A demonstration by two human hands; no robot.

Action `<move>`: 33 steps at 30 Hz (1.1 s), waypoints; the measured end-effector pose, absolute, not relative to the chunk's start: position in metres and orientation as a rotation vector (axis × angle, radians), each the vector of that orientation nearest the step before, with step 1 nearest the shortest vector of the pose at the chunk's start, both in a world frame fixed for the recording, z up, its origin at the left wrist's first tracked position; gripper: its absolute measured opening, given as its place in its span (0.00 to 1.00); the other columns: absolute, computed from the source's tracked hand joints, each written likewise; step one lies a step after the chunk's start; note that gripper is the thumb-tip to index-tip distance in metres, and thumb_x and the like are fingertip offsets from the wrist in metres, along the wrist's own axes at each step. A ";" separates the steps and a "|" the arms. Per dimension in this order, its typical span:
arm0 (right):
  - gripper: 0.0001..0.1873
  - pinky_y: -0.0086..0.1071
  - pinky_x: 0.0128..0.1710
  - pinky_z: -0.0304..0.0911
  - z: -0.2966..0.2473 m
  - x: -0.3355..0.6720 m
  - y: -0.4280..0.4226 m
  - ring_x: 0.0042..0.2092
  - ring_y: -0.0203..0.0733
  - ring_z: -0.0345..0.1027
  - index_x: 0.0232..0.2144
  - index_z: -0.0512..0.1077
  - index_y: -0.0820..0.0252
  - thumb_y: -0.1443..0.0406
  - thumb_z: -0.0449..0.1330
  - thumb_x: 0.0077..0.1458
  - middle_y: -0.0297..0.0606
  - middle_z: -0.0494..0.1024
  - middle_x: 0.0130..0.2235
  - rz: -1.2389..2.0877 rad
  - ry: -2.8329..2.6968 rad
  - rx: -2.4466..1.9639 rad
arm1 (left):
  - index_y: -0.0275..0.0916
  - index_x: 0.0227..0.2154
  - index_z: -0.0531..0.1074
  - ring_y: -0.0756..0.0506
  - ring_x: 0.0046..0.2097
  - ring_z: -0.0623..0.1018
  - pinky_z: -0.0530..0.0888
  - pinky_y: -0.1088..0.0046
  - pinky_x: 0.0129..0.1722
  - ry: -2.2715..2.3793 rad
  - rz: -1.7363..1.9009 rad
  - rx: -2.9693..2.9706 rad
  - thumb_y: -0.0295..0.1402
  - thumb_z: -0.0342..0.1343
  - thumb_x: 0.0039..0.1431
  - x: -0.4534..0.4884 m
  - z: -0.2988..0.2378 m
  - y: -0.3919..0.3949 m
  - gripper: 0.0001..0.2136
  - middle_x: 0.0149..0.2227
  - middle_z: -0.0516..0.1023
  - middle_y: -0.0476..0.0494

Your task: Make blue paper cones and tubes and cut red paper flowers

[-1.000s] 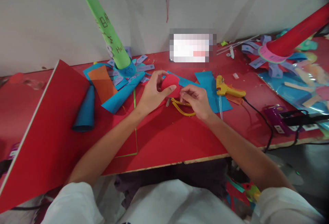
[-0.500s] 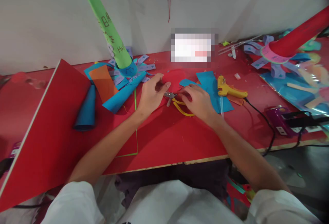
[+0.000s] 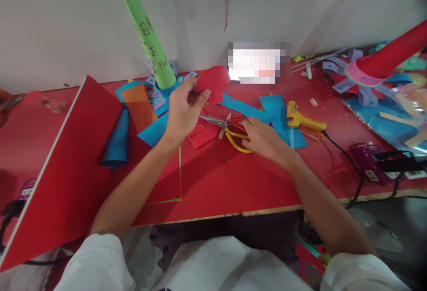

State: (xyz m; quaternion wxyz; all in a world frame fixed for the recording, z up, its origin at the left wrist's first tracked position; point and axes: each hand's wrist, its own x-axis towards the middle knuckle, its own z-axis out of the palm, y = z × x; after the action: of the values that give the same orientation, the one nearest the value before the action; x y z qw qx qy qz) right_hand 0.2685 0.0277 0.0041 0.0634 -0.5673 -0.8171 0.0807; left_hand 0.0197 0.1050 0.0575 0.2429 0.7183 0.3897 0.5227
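My left hand (image 3: 187, 108) pinches a round piece of red paper (image 3: 215, 82) between thumb and fingers, raised over the back of the table. Low over the tabletop, my right hand (image 3: 265, 137) has its fingers curled at the handles of the scissors (image 3: 218, 122). Their yellow and red grips are partly hidden by those fingers, and the blades point left. Beneath the blades lies a cut red paper scrap (image 3: 203, 135). Blue paper strips (image 3: 247, 109) lie just behind my right hand.
A yellow glue gun (image 3: 303, 119) with a cord rests to the right, near a purple power strip (image 3: 370, 159). On the left are a blue paper cone (image 3: 116, 144), orange paper (image 3: 138, 108) and a leaning red board (image 3: 70, 162). A green paper tube (image 3: 150, 37) stands behind.
My left hand has lifted the red paper circle up and left, away from the scissors. My right hand has shifted slightly right and down at the scissors' handles, and the blades now show more.
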 end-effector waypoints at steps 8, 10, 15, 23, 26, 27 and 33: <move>0.12 0.38 0.34 0.65 -0.006 0.256 0.031 0.38 0.50 0.75 0.39 0.74 0.58 0.58 0.69 0.58 0.45 0.82 0.40 0.432 -1.842 -1.679 | 0.47 0.34 0.73 0.48 0.30 0.71 0.68 0.64 0.32 0.966 1.722 1.874 0.51 0.66 0.67 0.011 0.096 0.090 0.15 0.30 0.70 0.50; 0.20 0.34 0.27 0.58 -0.004 0.255 0.030 0.29 0.42 0.68 0.31 0.71 0.56 0.50 0.72 0.56 0.36 0.76 0.28 0.635 -1.684 -1.559 | 0.47 0.35 0.73 0.48 0.31 0.71 0.68 0.65 0.32 0.970 1.746 1.865 0.52 0.66 0.66 0.011 0.099 0.088 0.15 0.31 0.71 0.50; 0.30 0.32 0.16 0.49 0.000 0.250 0.022 0.17 0.33 0.53 0.28 0.64 0.52 0.40 0.72 0.52 0.23 0.61 0.19 1.315 -1.403 -1.192 | 0.49 0.35 0.73 0.48 0.30 0.72 0.69 0.64 0.30 0.982 1.727 1.868 0.52 0.65 0.67 0.012 0.101 0.087 0.14 0.32 0.72 0.50; 0.41 0.30 0.24 0.60 -0.017 0.232 0.017 0.25 0.32 0.57 0.39 0.72 0.55 0.25 0.60 0.50 0.29 0.69 0.29 1.447 -1.495 -0.838 | 0.47 0.33 0.75 0.49 0.29 0.74 0.72 0.65 0.30 0.938 1.660 1.787 0.46 0.68 0.66 0.009 0.102 0.089 0.12 0.29 0.74 0.50; 0.40 0.29 0.27 0.63 -0.018 0.229 0.012 0.32 0.34 0.64 0.42 0.71 0.55 0.27 0.62 0.51 0.35 0.72 0.37 1.428 -1.491 -0.877 | 0.46 0.32 0.75 0.50 0.28 0.74 0.72 0.66 0.28 0.946 1.622 1.814 0.48 0.69 0.64 0.010 0.100 0.089 0.14 0.28 0.74 0.51; 0.41 0.28 0.26 0.62 -0.018 0.228 0.011 0.33 0.35 0.65 0.41 0.71 0.54 0.27 0.63 0.50 0.36 0.72 0.38 1.426 -1.484 -0.892 | 0.45 0.32 0.74 0.49 0.28 0.74 0.72 0.66 0.29 0.972 1.598 1.833 0.49 0.68 0.65 0.011 0.099 0.088 0.15 0.28 0.74 0.51; 0.42 0.30 0.27 0.63 -0.017 0.229 0.009 0.32 0.36 0.62 0.37 0.71 0.55 0.25 0.64 0.45 0.34 0.71 0.35 1.359 -1.466 -0.928 | 0.44 0.33 0.72 0.46 0.36 0.79 0.75 0.66 0.32 1.085 1.463 1.846 0.52 0.66 0.67 0.015 0.103 0.074 0.18 0.28 0.74 0.50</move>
State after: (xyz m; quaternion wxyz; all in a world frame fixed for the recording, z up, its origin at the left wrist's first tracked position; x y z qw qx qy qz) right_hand 0.2286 0.0094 -0.0167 0.4518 -0.3757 -0.5933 0.5502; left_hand 0.0148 0.0745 0.1035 0.2708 0.6852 0.4030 0.5430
